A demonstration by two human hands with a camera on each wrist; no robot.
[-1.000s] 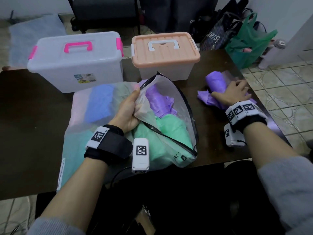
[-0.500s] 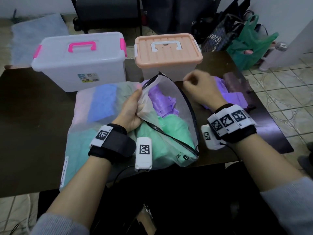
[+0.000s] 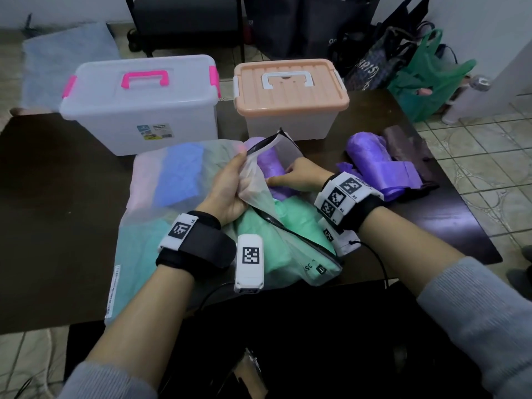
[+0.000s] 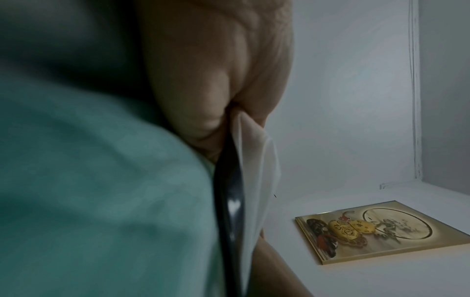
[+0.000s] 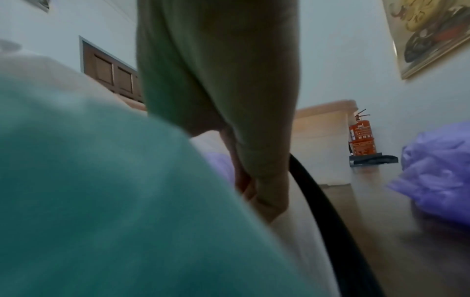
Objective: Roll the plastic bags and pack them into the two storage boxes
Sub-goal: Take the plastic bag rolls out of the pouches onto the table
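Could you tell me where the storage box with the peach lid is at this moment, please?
In the head view, the box with the peach lid stands shut at the back of the table, right of the clear box with pink latches, just behind the open pouch.

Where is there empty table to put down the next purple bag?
The widest bare table lies left of the big clear pouch, in front of the pink-handled box. A smaller bare strip sits right of the right hand, nearer than the purple bags. The middle is crowded: pouch, both hands, both boxes.
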